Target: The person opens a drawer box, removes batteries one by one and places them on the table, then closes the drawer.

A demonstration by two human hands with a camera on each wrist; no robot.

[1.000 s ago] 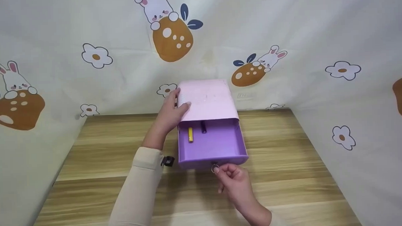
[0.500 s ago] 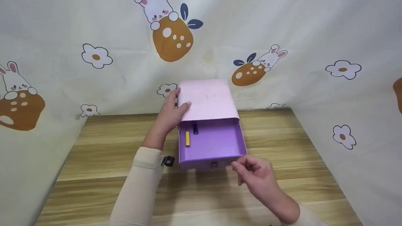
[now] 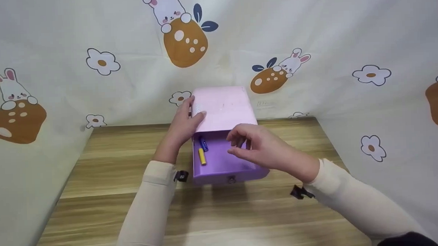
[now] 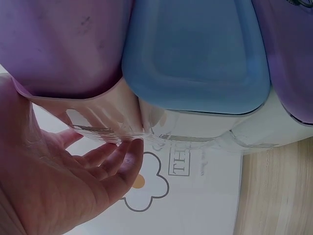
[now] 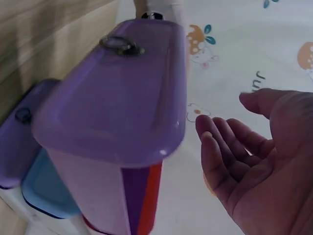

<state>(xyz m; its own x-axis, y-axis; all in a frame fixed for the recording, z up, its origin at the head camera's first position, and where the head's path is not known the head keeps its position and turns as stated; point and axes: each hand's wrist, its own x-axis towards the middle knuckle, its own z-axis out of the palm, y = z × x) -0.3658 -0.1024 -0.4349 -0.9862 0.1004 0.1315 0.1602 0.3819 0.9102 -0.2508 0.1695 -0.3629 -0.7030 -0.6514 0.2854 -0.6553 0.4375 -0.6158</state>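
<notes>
A pink drawer cabinet [image 3: 222, 108] stands on the table with its top purple drawer [image 3: 230, 171] pulled out. Inside, toward the left wall, lie a blue battery [image 3: 203, 144] and a yellow battery [image 3: 202, 157]. My left hand [image 3: 184, 121] holds the cabinet's left side, thumb over the top edge. The left wrist view shows those fingers [image 4: 122, 164] against the side wall. Above the drawer's right part hovers my right hand [image 3: 258, 143], fingers loosely bent and thumb apart, nothing between them. In the right wrist view the drawer's ring pull [image 5: 120, 46] shows on its front.
Lower down, the cabinet has a blue drawer front [image 4: 195, 54] and another purple drawer front [image 5: 29, 132], both closed. The wood-grain table [image 3: 134, 213] meets a cloth backdrop [image 3: 130, 89] printed with rabbits and flowers behind the cabinet and at both sides.
My right hand has let go of the ring pull and moved up over the drawer. The batteries have rolled left inside it. My left hand stays on the cabinet.
</notes>
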